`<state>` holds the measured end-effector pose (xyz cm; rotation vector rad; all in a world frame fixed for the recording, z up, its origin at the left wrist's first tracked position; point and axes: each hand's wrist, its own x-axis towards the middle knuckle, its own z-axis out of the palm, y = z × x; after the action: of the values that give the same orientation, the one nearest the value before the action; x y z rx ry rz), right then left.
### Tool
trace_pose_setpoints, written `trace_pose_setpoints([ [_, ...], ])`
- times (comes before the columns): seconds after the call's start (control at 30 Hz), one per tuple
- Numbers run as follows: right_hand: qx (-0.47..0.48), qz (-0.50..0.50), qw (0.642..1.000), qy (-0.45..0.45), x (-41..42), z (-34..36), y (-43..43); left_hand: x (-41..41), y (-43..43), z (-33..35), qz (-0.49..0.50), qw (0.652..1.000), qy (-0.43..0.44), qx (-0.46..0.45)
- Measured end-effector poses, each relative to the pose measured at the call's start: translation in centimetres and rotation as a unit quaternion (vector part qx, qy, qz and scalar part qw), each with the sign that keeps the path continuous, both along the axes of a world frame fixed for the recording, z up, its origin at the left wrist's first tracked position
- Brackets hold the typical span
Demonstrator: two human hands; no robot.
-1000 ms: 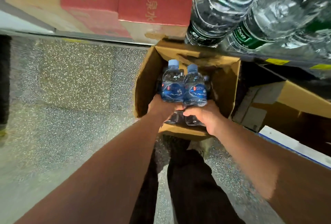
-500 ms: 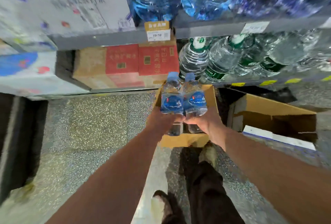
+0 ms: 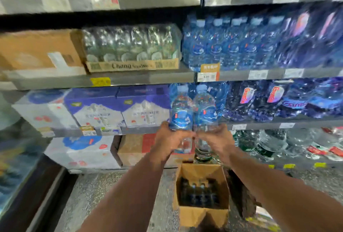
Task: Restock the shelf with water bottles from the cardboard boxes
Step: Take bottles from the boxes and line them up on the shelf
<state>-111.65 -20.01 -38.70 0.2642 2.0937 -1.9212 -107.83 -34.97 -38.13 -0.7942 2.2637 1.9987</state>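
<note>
Holding two water bottles (image 3: 181, 116) above cardboard box (image 3: 202, 215).
Left hand (image 3: 169, 139), right hand (image 3: 217, 139), fingers (image 3: 183, 135) curled round one each; next, probably onto shelf (image 3: 269, 74) upright.

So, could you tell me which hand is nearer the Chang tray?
Left. The left hand grips a blue-labelled bottle below and right of the Chang tray; the right hand is farther right.

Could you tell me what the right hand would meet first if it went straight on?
Probably the large blue bottles behind the small bottle that the right hand grips; depth is blurred, so the shelf edge might come first.
</note>
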Motion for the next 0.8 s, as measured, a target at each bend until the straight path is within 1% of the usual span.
trace_pose_setpoints([
  [0.07,0.037,0.029,0.997,0.067,1.2,4.0,-0.3,0.1,-0.4,3.4,0.026,0.999,0.031,-0.024],
  [0.1,0.038,0.029,0.996,0.078,1.6,6.0,-0.7,0.4,-0.4,5.5,0.029,0.998,0.044,-0.039],
  [0.17,0.046,0.004,0.991,0.122,2.1,9.7,-1.0,1.0,-0.4,9.2,0.03,0.996,0.077,-0.039],
  [0.27,0.005,0.0,0.985,0.171,2.5,14.8,-0.8,1.6,-0.1,14.2,0.032,0.992,0.118,-0.043],
  [0.4,-0.022,0.009,0.986,0.167,2.1,19.4,-0.3,2.0,1.2,19.4,0.016,0.983,0.177,-0.051],
  [0.47,-0.036,0.015,0.984,0.176,1.0,20.7,0.5,1.8,2.1,21.3,0.024,0.982,0.186,-0.037],
  [0.57,-0.048,0.04,0.984,0.169,2.1,24.5,2.7,1.5,3.9,24.0,0.025,0.977,0.209,-0.028],
  [0.67,-0.055,0.063,0.977,0.195,1.5,26.5,5.3,0.6,5.9,26.0,0.022,0.973,0.226,-0.041],
  [0.8,-0.042,0.05,0.975,0.214,-0.1,28.3,8.3,-0.8,9.1,27.8,0.011,0.967,0.251,-0.051],
])
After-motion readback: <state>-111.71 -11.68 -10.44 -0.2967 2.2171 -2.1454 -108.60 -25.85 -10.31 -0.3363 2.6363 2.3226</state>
